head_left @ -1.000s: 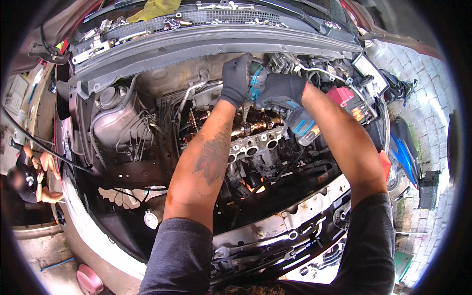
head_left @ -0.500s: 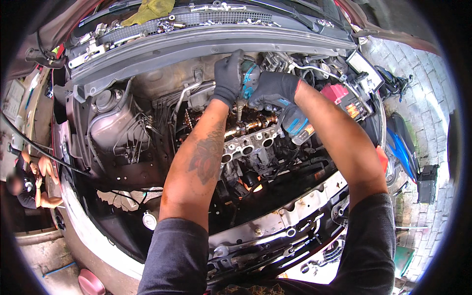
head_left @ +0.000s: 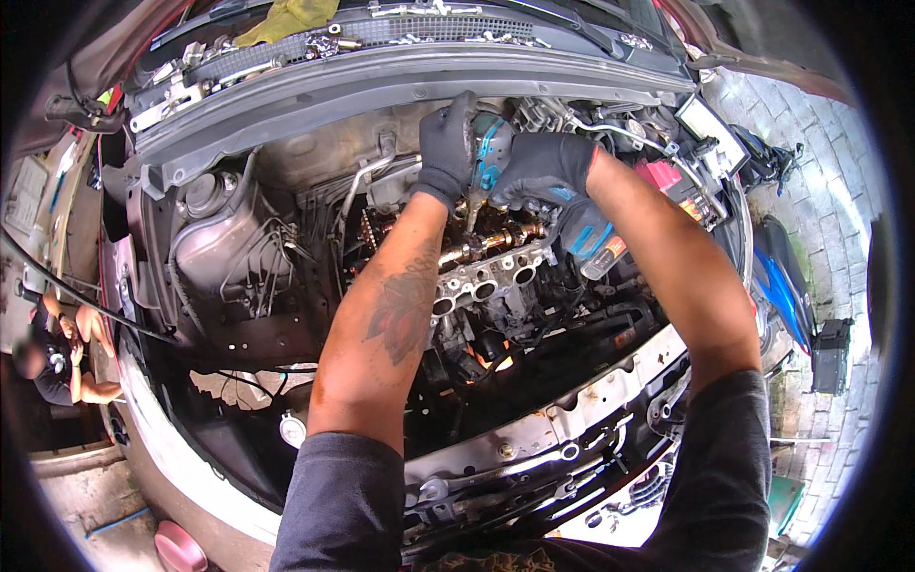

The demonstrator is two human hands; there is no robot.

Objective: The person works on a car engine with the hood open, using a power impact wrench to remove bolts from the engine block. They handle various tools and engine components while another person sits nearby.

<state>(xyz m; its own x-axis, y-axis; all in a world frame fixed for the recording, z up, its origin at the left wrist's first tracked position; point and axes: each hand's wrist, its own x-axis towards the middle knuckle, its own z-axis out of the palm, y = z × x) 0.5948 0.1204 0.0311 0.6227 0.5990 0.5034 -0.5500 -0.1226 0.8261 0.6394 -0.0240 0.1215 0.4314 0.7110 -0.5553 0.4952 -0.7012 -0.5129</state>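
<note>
My right hand [head_left: 551, 173], in a dark glove, is wrapped round the handle of a black and teal cordless power driver [head_left: 493, 145]. Its body stands upright with the nose pointing down, and its battery end [head_left: 602, 255] sticks out below my right wrist. My left hand [head_left: 445, 151], also gloved, presses against the driver's upper left side, thumb raised. From the nose a metal socket or extension [head_left: 473, 215] reaches to the opened top of the engine's cylinder head [head_left: 500, 276], beside an oily camshaft [head_left: 488, 246]. What its tip sits on is too small to make out.
Loose bolts and parts [head_left: 334, 43] lie along the cowl under the windscreen, with a yellow cloth [head_left: 286, 21]. Wrenches [head_left: 515, 467] rest along the front crossmember. A round gauge [head_left: 292, 430] sits at the left front. Another person [head_left: 71, 353] is seated at far left.
The driver and my right hand have shifted slightly to the right, the battery end swinging a little outward. My left hand stays against the driver.
</note>
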